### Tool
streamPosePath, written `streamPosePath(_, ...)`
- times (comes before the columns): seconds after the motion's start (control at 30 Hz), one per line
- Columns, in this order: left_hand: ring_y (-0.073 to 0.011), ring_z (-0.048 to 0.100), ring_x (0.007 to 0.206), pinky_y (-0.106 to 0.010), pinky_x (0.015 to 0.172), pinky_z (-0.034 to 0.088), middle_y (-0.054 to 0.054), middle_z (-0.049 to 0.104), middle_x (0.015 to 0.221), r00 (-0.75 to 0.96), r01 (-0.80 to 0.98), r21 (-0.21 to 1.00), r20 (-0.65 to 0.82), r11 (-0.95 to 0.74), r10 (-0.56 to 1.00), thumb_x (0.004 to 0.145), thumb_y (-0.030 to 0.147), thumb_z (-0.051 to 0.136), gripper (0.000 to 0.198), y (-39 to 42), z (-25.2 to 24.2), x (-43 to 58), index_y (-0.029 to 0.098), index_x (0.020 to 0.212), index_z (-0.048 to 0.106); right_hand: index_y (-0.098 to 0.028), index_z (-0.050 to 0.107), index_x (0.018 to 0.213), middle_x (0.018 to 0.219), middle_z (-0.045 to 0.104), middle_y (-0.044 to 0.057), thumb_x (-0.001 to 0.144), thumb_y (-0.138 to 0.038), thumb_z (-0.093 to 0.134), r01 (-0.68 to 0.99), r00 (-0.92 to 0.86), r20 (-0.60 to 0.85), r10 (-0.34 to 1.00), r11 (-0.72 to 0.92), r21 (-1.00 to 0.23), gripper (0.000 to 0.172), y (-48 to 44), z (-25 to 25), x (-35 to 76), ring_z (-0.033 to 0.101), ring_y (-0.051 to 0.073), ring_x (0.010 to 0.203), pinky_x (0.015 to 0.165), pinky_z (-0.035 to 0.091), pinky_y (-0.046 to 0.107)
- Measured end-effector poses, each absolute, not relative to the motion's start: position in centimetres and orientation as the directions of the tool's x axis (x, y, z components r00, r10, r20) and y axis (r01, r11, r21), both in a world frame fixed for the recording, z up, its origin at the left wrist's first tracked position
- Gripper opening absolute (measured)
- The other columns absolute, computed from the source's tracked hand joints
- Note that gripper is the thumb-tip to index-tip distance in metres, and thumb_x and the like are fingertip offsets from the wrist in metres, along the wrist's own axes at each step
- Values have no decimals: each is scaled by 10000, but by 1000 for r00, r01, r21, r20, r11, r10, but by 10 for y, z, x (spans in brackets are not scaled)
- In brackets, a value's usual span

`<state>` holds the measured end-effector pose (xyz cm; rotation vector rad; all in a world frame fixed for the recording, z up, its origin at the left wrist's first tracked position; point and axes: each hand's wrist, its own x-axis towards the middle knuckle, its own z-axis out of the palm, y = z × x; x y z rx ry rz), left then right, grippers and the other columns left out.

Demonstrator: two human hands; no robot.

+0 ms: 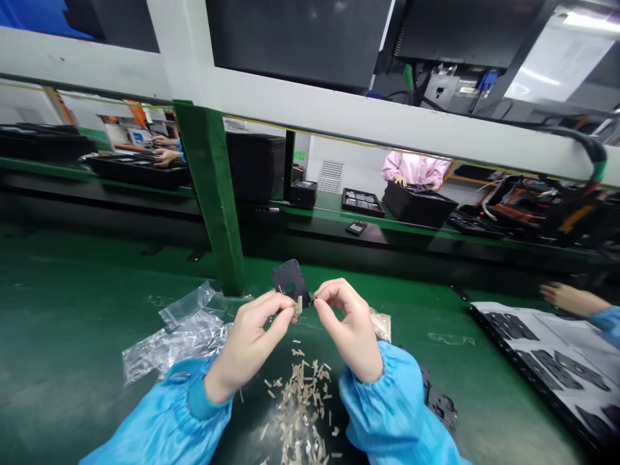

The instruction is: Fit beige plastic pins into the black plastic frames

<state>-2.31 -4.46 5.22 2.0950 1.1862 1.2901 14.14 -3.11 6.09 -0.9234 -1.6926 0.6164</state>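
Observation:
My left hand (261, 332) pinches a thin black plastic plate (289, 276) with cut-outs, held tilted above the bench. A small tan strip (299, 306) shows at the left fingertips, against the plate's lower part. My right hand (346, 323) is closed in a pinch beside the plate's lower right corner. What its fingertips hold, if anything, is too small to make out. Below both hands lies a loose heap of small tan strips (303, 400). Past my right wrist, a clear bag of tan pieces (380, 325) is partly covered.
Crumpled clear plastic bags (188, 336) lie left. Black plates (442, 408) lie by my right sleeve. At right, a co-worker's hand (574, 299) is over a tray (508, 345) of black parts. A green post (210, 200) and raised shelf (310, 227) stand ahead, with people beyond.

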Motion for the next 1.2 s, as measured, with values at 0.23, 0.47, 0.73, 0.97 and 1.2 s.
streamPosePath(0.23, -107, 562, 622, -206, 574, 424, -1, 611, 680, 218, 540, 515, 678, -666, 702, 833, 113, 448, 169, -52, 52, -16, 169, 757, 588, -195, 477, 672, 732, 609, 18, 734, -120, 498, 303, -40, 570, 821, 554, -776, 100, -34, 60, 135, 584, 138, 673, 612, 496, 259)
streamPosePath(0.47, -108, 566, 587, -202, 542, 429, -6, 634, 658, 218, 572, 392, 774, -720, 595, 804, 86, 473, 156, -56, 52, -13, 171, 743, 588, -202, 464, 674, 713, 603, 3, 727, -87, 498, 393, -18, 678, 735, 629, -671, 131, -41, 58, 132, 577, 127, 651, 606, 470, 247)
streamPosePath(0.73, -110, 564, 566, -203, 523, 430, -12, 633, 629, 219, 595, 378, 773, -709, 596, 795, 88, 473, 159, -58, 53, -14, 170, 720, 587, -204, 482, 685, 730, 586, 14, 762, -104, 496, 362, -95, 635, 766, 621, -695, 127, -44, 62, 136, 554, 139, 677, 631, 453, 268)
streamPosePath(0.97, -104, 539, 531, -205, 505, 417, -2, 620, 598, 238, 603, 346, 782, -719, 576, 778, 88, 482, 147, -55, 55, -16, 173, 712, 582, -182, 517, 656, 721, 570, 6, 751, -186, 542, 58, -208, 355, 911, 374, -926, 98, -37, 68, 144, 518, 121, 661, 590, 426, 237)
streamPosePath(1.2, -111, 542, 542, -216, 514, 417, -11, 629, 607, 278, 582, 329, 779, -743, 562, 779, 88, 482, 140, -55, 53, -20, 171, 710, 572, -174, 526, 637, 675, 533, -9, 726, -231, 588, -73, -275, 250, 928, 240, -968, 122, -34, 67, 145, 470, 106, 619, 545, 378, 224)
